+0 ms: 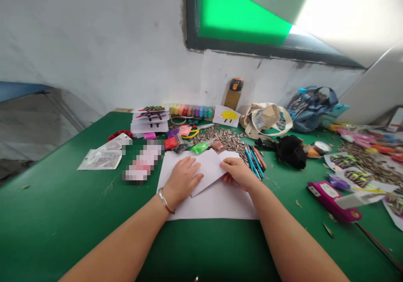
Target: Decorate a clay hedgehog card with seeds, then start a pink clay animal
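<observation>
A small sheet of white paper (209, 168) lies tilted over a larger white sheet (217, 206) on the green table. My right hand (236, 172) pinches its right edge between thumb and fingers, lifting that side slightly. Flat on the left part of the paper rests my left hand (184, 175), fingers spread, a silver bangle on the wrist. Just beyond the paper are packets of coloured clay, among them a green one (200, 148) and a red one (171, 143). Several pens (254, 162) lie close to my right hand.
A heap of sunflower seeds (220, 137) spreads behind the paper. Stacked cards (149, 124), a card with a yellow animal (226, 116) and a bottle (233, 95) stand by the wall. To the right are a black bag (291, 151) and a magenta glue gun (333, 200).
</observation>
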Demonstrator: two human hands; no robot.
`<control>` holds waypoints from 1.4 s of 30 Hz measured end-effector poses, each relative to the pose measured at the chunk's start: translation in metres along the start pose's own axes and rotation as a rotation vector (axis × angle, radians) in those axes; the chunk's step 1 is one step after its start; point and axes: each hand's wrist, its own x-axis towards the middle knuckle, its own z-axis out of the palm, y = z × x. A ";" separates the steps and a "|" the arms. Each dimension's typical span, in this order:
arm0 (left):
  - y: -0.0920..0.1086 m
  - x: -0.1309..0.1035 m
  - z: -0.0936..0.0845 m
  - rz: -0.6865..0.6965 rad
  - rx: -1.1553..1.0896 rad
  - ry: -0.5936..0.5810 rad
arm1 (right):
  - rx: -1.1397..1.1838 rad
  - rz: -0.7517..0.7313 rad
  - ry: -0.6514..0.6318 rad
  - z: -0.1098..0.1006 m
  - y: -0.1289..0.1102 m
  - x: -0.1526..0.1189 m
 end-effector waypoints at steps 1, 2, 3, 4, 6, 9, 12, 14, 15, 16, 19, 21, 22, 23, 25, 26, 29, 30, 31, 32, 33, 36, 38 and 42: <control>0.002 0.000 0.000 -0.002 0.000 -0.026 | -0.014 -0.003 -0.005 0.001 0.000 0.000; 0.003 0.000 -0.001 -0.001 -0.001 -0.057 | -0.031 -0.004 -0.011 0.001 0.000 0.001; 0.004 0.000 -0.001 0.010 -0.005 -0.090 | -0.048 -0.004 -0.020 0.001 0.000 0.002; 0.004 0.000 0.000 0.028 -0.011 -0.131 | -0.064 -0.001 -0.029 0.001 0.001 0.003; 0.004 0.000 0.001 0.034 -0.016 -0.191 | -0.088 0.011 -0.050 -0.001 0.001 0.007; 0.002 -0.001 0.003 0.025 -0.020 -0.228 | -0.103 0.046 -0.082 -0.004 0.001 0.013; -0.001 -0.001 0.004 0.024 -0.023 -0.227 | -0.109 0.083 -0.122 -0.007 0.000 0.017; -0.002 0.000 0.004 0.024 -0.026 -0.229 | -0.116 0.095 -0.133 -0.008 -0.002 0.018; -0.002 0.000 0.004 0.021 -0.025 -0.230 | -0.119 0.099 -0.132 -0.008 -0.002 0.019; -0.002 0.000 0.004 0.017 -0.021 -0.225 | -0.123 0.101 -0.130 -0.008 -0.002 0.019; -0.002 0.001 0.004 0.011 0.004 -0.175 | -0.132 0.108 -0.123 -0.008 -0.003 0.020; -0.001 0.000 0.003 0.031 0.013 -0.149 | -0.139 0.110 -0.120 -0.008 -0.003 0.019; -0.001 0.000 0.003 0.047 0.010 -0.153 | -0.145 0.109 -0.118 -0.008 -0.004 0.019; 0.000 0.000 0.003 0.059 0.005 -0.166 | -0.152 0.108 -0.117 -0.008 -0.004 0.019; -0.001 0.000 0.004 0.075 -0.005 -0.207 | -0.172 0.103 -0.115 -0.008 -0.005 0.018; -0.001 0.000 0.005 0.080 -0.009 -0.223 | -0.184 0.100 -0.115 -0.007 -0.006 0.017; -0.002 0.001 0.005 0.095 -0.019 -0.246 | -0.231 0.099 -0.114 -0.007 -0.006 0.016; -0.002 0.001 0.005 0.098 -0.021 -0.250 | -0.252 0.101 -0.114 -0.008 -0.005 0.015; -0.002 0.001 0.004 0.099 -0.022 -0.254 | -0.275 0.105 -0.115 -0.008 -0.005 0.015; -0.002 0.002 0.003 0.096 -0.019 -0.258 | -0.301 0.107 -0.116 -0.009 -0.004 0.014; -0.002 0.002 0.002 0.089 -0.012 -0.261 | -0.328 0.107 -0.115 -0.009 -0.004 0.014; -0.003 0.003 -0.003 0.057 0.019 -0.259 | -0.412 0.095 -0.097 -0.010 -0.005 0.011; -0.004 0.003 -0.005 0.043 0.026 -0.268 | -0.458 0.088 -0.081 -0.010 -0.006 0.010; -0.008 0.002 -0.004 0.036 0.001 -0.298 | -0.500 0.087 -0.128 -0.012 -0.007 0.008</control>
